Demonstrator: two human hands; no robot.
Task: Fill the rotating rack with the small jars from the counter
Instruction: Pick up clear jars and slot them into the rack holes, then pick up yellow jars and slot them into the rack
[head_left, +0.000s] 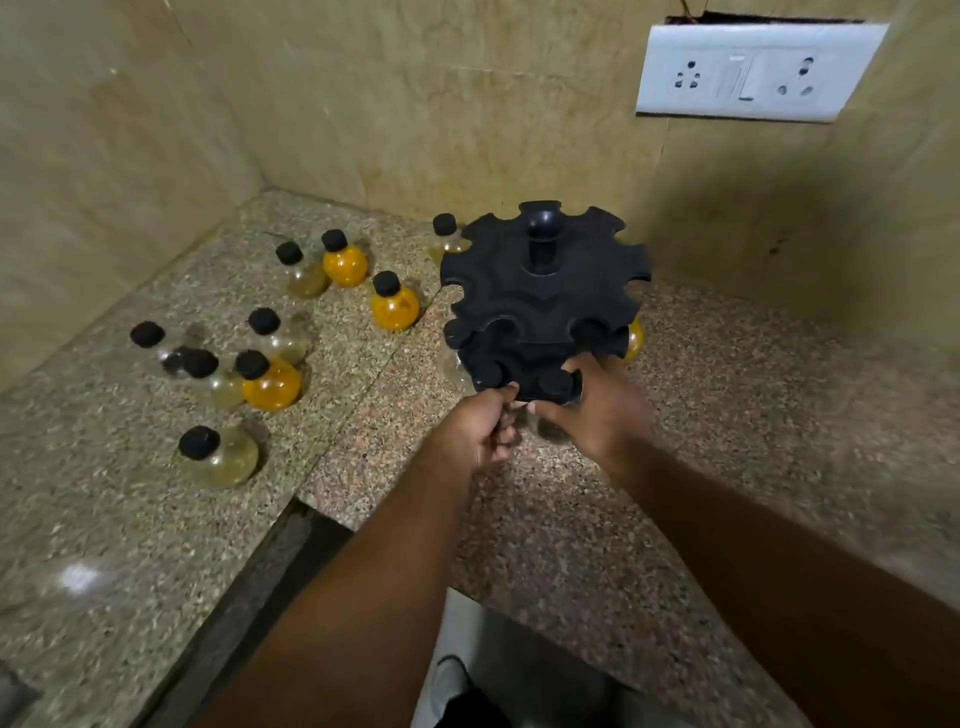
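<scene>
Black plastic rack (540, 306): 2 notched tiers on a centre post w/ knob (540, 221). It stands on the speckled granite table (675, 467) near the back corner, to the right of the loose jars. Loose jars on table, all round-bodied w/ black caps: 9 counted for certain, poss. 10 (far-left cluster blurred, caps overlap). 3 of them hold orange contents: orange jar A (395, 307) just left of rack, orange jar B (344, 265) behind it, orange jar C (272, 387) in the left cluster. The rest are clear or pale yellow, e.g. near pale jar (231, 457) standing apart at front left, and back jar (447, 241) partly hidden behind the rack's left edge. In rack, lower tier: 3 jars seen. Orange jar D (635, 340) on right side, mostly hidden; clear jar (454, 366) on left side, faint; front jar (556, 383) w/ cap at the front slot. Right hand (597, 410), motion-blurred: thumb above, fingers (540, 411) wrapped under, gripping front jar at that slot. Left hand (480, 428): fingers curled toward palm, thumb tip against lower tier rim beside front jar; cannot tell whether it pinches anything. White socket plate (758, 70) on beige wall: 2 sockets.
</scene>
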